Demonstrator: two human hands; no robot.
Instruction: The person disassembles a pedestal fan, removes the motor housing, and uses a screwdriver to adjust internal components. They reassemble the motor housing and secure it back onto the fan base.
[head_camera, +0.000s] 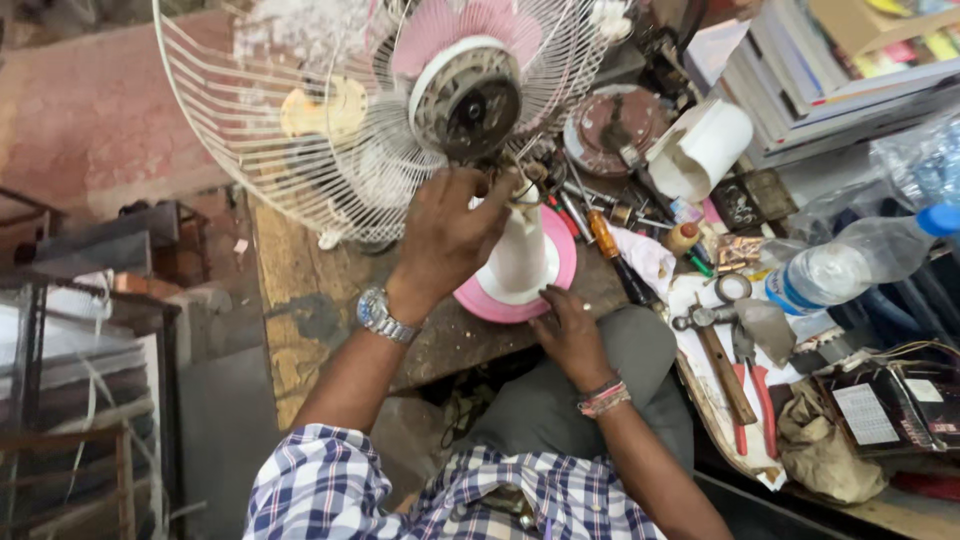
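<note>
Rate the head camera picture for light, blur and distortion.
Head view: even, soft daylight with no hard shadows; the white wire fan guard bows from wide-lens distortion; the left hand at the fan's neck and the right hand on the pink round fan base look slightly soft.

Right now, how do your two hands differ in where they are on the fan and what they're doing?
The left hand is raised, fingers curled around the top of the white neck under the motor; the right hand lies low, fingertips on the pink base. The left wrist wears a metal watch; the right wears coloured thread bands. Both touch the same fan.
</note>
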